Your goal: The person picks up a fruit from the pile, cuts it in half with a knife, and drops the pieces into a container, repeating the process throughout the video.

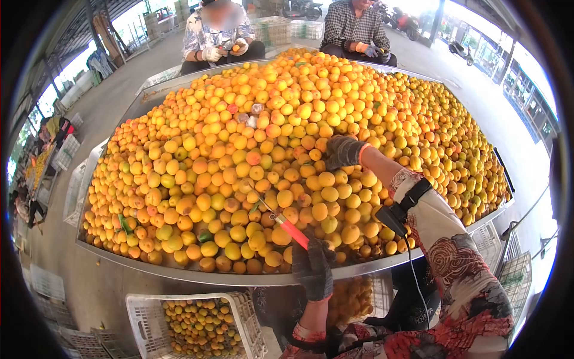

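A huge heap of orange-yellow fruit (287, 149) fills a metal-rimmed table (179, 272). My left hand (312, 269), in a dark glove, is at the near rim and grips a red-handled cutting tool (291, 230) whose metal tip points up-left into the fruit. My right hand (344, 151), also in a dark glove, reaches far out over the heap on a patterned sleeve. Its fingers curl down onto the fruit; whether they grip one is hidden. A black strap with a cable (397, 209) sits on my right forearm.
A white crate (242, 317) partly filled with fruit stands below the near rim, with another fruit crate (353, 299) under the table. Two seated people (218, 36) (356, 30) handle fruit at the far side. Empty crates (514, 275) stand at the right and left.
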### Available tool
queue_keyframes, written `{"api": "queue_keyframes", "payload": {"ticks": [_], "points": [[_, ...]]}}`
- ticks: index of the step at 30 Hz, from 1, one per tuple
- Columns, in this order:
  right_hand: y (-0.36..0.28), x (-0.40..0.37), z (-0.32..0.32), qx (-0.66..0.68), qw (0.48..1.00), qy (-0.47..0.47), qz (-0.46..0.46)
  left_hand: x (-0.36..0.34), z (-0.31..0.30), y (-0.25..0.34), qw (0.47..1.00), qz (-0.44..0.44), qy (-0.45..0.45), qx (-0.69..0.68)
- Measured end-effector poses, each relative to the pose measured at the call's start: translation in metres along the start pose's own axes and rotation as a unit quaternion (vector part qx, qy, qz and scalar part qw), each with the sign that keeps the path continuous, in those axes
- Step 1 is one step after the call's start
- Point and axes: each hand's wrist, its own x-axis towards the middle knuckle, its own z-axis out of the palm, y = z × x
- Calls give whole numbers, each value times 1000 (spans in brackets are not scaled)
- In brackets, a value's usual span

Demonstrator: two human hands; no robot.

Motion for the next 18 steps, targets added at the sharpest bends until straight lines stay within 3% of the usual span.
{"api": "queue_keyframes", "payload": {"ticks": [1,2,3,5,9,11,12,14,18], "points": [[8,-3,2,102,988,111,-15,1,-1,-2,1000,15,0,2],[-5,-30,-16,269,957,92,55,1,-1,-2,1000,30,0,5],[-5,-42,-18,269,957,91,55,1,-1,-1,1000,30,0,5],[-4,-67,-13,363,908,190,-85,1,2,1,999,1,23,-28],[-55,-131,19,114,968,94,-204,-1,3,5,999,14,28,-21],[-81,-149,46,-19,979,74,-189,0,0,0,998,51,37,23],[-92,-156,51,-20,979,79,-188,0,-1,-1,998,53,33,22],[-112,-166,52,-34,995,64,-68,1,-2,-4,995,80,43,38],[-115,-163,71,-21,989,144,-28,4,-15,-11,999,40,7,35]]}}
